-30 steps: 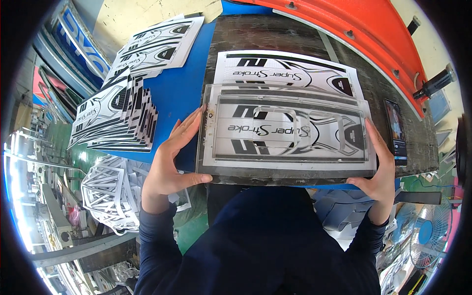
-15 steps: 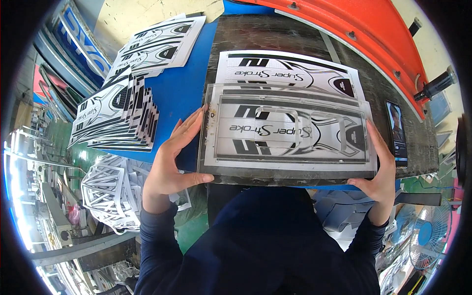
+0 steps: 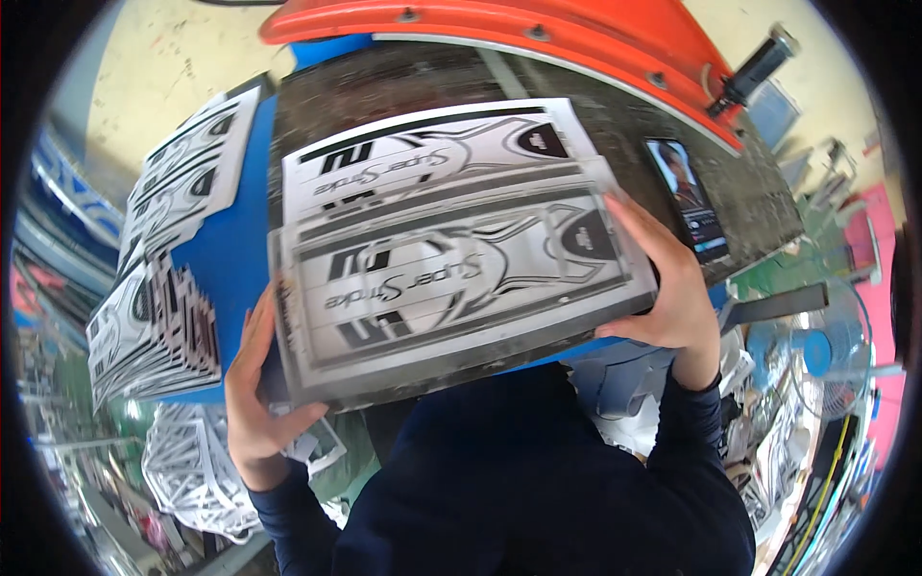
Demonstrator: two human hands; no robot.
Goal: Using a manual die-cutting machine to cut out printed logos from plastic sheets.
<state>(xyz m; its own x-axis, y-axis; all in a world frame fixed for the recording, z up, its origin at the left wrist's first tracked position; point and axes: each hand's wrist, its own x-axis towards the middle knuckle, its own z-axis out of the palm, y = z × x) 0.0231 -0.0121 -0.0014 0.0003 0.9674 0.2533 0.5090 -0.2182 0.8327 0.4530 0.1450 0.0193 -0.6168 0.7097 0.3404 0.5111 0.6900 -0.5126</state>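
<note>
A clear, rectangular plastic die plate (image 3: 451,338) lies over a printed sheet with black and grey graphics (image 3: 423,163). Through the plate the same sort of print shows, slightly blurred. My left hand (image 3: 261,389) grips the plate's left end, fingers along its side and thumb at the front corner. At the opposite end, my right hand (image 3: 665,283) holds the plate the same way, its thumb near the front edge. Both sit on a dark, worn board (image 3: 384,91). How firmly the plate rests on the sheet cannot be told.
On the blue surface (image 3: 240,211) at left stand stacked printed sheets (image 3: 154,326), with more sheets (image 3: 192,163) behind. A lit phone (image 3: 687,202) lies right of the plate. An orange machine part (image 3: 595,38) with a black handle (image 3: 754,72) crosses the back. White offcuts (image 3: 197,470) hang lower left.
The whole view has swung, so the board, sheets and phone appear shifted left and tilted. Both hands stay on the plate's ends.
</note>
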